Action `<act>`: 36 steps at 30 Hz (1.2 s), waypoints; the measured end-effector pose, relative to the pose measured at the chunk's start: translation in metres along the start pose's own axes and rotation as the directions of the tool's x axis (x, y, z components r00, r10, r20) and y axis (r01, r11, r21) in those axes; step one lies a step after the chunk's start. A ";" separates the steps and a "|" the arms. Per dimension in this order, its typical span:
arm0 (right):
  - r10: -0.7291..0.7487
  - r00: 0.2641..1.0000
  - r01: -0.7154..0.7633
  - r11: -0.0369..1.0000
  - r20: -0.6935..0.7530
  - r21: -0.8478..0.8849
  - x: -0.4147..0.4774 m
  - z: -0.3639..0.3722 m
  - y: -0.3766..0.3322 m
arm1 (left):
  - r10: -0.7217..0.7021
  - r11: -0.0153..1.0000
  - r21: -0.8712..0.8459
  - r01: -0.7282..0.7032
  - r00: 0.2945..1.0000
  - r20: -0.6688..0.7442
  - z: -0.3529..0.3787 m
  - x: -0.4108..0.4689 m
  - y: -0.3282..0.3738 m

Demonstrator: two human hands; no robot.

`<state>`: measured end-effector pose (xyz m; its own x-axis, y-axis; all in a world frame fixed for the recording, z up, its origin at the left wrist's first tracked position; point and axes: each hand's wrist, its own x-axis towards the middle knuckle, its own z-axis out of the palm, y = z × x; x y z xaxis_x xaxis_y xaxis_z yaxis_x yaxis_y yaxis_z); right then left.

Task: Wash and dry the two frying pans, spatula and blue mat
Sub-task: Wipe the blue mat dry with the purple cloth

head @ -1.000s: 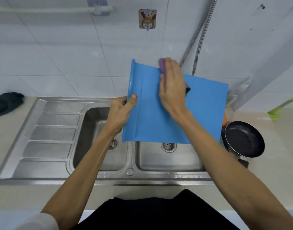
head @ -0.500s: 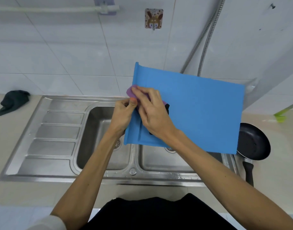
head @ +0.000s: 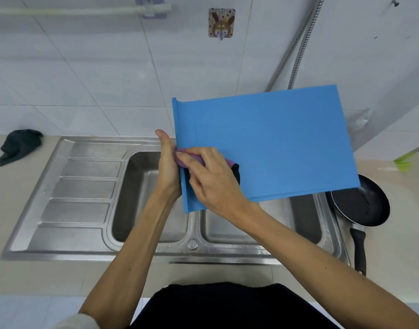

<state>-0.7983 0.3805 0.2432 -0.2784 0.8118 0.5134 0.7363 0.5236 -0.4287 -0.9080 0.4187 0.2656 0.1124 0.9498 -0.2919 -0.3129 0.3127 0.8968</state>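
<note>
KITCHEN SINK: You hold the flat rectangular blue mat [head: 274,143] in the air above the stainless-steel double sink [head: 68,186], its broad face turned toward you and a raised lip running down its left edge. Your left hand [head: 167,167] grasps that left edge, thumb pointing up alongside it, the fingers hidden behind the sheet. Your right hand [head: 213,186] has its fingers curled round a purple and black cleaning pad [head: 196,160] and presses it against the mat's face, just beside the lip and touching the left hand. Both forearms reach out over the sink's front rim.

The mat's lower right corner overlaps, in this view, a round black non-stick frying pan [head: 360,205], which sits at the sink's right end beside the beige worktop [head: 398,245], its black handle pointing back toward you. Whether another pan lies under it cannot be told.

A crumpled dark cloth [head: 18,146] lies on the worktop to the left of the ribbed drainboard, close to the white tiled wall [head: 85,67]. Two ribbed metal hoses [head: 298,48] run down that wall and pass behind the mat's top edge. A square adhesive hook with a rabbit picture [head: 221,23] is stuck to the tiles above. A lime-green object [head: 405,160] shows at the far right; what it is cannot be made out.
</note>
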 end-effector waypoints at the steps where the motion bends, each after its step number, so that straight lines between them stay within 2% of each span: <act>1: -0.007 1.000 0.007 1.000 0.007 0.000 -0.003 -0.001 -0.001 | -0.022 0.995 -0.092 0.026 0.999 0.043 -0.002 0.001 0.003; 3: -0.012 1.000 0.012 1.000 0.025 0.005 -0.006 -0.003 -0.001 | -0.035 0.980 -0.190 0.059 0.991 0.126 -0.006 0.003 0.004; 7: -0.031 0.998 0.031 0.999 0.059 0.008 -0.002 -0.003 -0.004 | -0.046 0.974 -0.212 0.080 0.986 0.159 -0.015 0.011 0.006; 13: -0.088 0.987 0.086 0.996 0.134 0.017 -0.010 -0.002 -0.005 | -0.095 0.978 -0.183 0.105 0.994 0.061 -0.020 0.017 0.010; 19: -0.208 0.948 0.222 0.974 0.241 -0.032 -0.037 0.000 -0.008 | -0.132 0.990 -0.075 0.120 0.971 -0.199 -0.015 0.015 0.009; 21: -0.276 0.921 0.300 0.952 0.273 -0.050 -0.047 -0.001 -0.006 | -0.125 0.992 -0.056 0.116 0.973 -0.196 -0.013 0.016 0.014; 24: -0.394 0.856 0.441 0.894 0.333 -0.076 -0.063 -0.007 0.001 | -0.034 0.998 0.052 0.045 0.979 -0.203 -0.014 0.024 0.027; 26: -0.357 0.888 0.383 0.923 0.291 -0.036 -0.064 -0.017 0.003 | 0.033 0.990 0.138 -0.004 0.978 -0.208 -0.013 0.026 0.037; 29: -0.209 0.977 0.209 0.978 0.043 -0.003 -0.039 -0.045 0.002 | 0.053 0.964 0.267 0.010 0.972 -0.227 -0.012 0.022 0.042; 33: -0.125 0.961 0.113 0.992 -0.246 -0.062 0.030 -0.073 0.008 | 0.048 0.948 0.318 -0.003 0.990 -0.132 -0.010 0.008 0.031; 34: -0.104 0.964 0.082 0.992 -0.245 -0.098 0.044 -0.071 0.015 | 0.050 0.948 0.318 -0.011 0.992 -0.113 -0.009 0.005 0.030; 36: -0.049 0.993 0.023 0.972 -0.108 -0.232 0.058 -0.057 0.029 | 0.062 0.950 0.311 -0.030 0.994 -0.095 -0.006 0.002 0.029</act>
<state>-0.7581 0.4280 0.3024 -0.2460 0.7526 0.6108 0.8527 0.4677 -0.2328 -0.9228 0.4296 0.2886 0.0024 0.9640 -0.2659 -0.0070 0.2659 0.9640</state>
